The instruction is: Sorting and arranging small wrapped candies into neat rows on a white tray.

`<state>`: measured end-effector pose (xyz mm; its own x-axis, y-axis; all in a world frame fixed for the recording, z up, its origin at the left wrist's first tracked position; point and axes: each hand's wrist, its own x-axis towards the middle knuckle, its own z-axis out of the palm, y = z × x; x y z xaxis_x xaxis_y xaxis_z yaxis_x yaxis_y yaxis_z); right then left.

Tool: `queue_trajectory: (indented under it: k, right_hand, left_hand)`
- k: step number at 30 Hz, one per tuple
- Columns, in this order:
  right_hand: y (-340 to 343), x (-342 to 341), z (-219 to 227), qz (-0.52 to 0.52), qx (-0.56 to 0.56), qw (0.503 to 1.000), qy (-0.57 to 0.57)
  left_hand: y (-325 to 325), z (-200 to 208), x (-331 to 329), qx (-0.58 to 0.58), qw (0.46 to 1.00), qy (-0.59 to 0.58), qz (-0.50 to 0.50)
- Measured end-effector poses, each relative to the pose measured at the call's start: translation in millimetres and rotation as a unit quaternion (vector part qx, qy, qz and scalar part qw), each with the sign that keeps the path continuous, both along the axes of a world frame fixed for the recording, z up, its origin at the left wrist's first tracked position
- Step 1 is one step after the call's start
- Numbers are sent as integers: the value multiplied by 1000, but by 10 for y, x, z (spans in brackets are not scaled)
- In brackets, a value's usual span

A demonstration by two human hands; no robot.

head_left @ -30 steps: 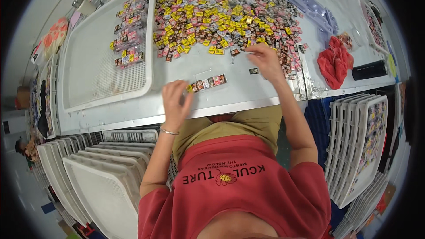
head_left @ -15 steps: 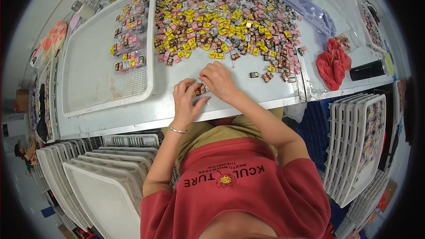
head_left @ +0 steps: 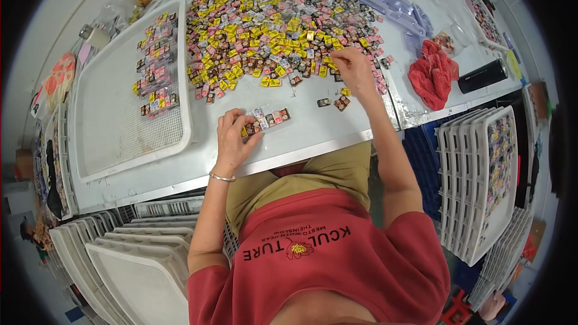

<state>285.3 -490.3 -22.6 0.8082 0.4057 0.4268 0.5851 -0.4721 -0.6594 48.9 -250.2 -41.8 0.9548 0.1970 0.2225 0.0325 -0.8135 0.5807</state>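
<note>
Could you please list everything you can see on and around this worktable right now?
Small wrapped pieces: large heap, yellow, pink and dark, table centre.
Short row of pieces: one, mixed colours, near table edge.
Stray pieces: a few, right of the row.
White tray: one, table left, a few rows of pieces inside.
Red cloth: one, table right.
Black cylinder: one, beside the cloth.
Stacked trays: many, white, below the table on both sides.
Left hand: fingers on the row.
Right hand: at the heap's edge.
</note>
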Motion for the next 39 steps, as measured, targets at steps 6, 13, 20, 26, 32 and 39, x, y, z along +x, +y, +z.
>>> queue_trajectory:
  k: [6,13,20,26,32,39]
  right_hand:
    - [6,153,-45,14,-105,994,-16]
    - [223,57,-117,119,-209,967,-78]
    - [247,25,-171,102,-238,958,-120]
    - [448,-290,52,199,58,925,320]
    - [945,-811,-287,222,-2,931,291]
    - [944,-1080,-352,153,-53,981,-103]
  left_hand:
    - [132,-53,-75,-251,964,-58,72]
    - [224,-167,-325,-400,896,-94,167]
    - [212,-177,-328,-403,897,-94,157]
    - [104,-110,-239,-206,965,-113,120]
    - [-204,47,-14,47,996,-71,4]
    - [-211,-64,-42,109,992,-55,-13]
